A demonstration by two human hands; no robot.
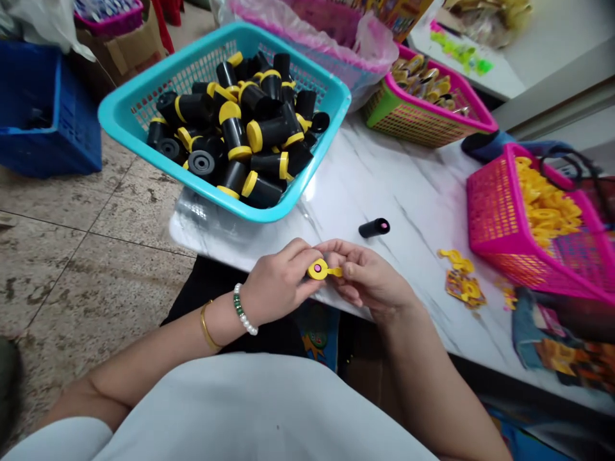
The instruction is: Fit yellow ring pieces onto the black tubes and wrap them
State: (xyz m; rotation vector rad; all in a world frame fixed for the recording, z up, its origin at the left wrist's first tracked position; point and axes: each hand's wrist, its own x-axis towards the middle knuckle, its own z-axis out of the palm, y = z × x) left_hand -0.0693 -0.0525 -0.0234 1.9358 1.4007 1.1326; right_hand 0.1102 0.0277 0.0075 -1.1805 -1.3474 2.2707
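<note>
My left hand (283,275) is closed around a small piece whose end faces up. On that end is a yellow ring cap (312,273), with a dark rim and a pink spot in its middle; whatever sits below is hidden in my fingers. The cap's narrow yellow strap reaches right to my right hand (368,272), which pinches its end between thumb and fingers. Just beyond the right hand, a black tube (369,229) with a pink spot in its end lies on the white marbled table (408,192).
A turquoise basket (192,186) of black tubes with yellow caps stands at the table's left end. On the right, a pink basket (494,211) holds yellow pieces, and loose yellow caps (464,282) lie beside it. Another pink-and-green basket (408,121) stands behind.
</note>
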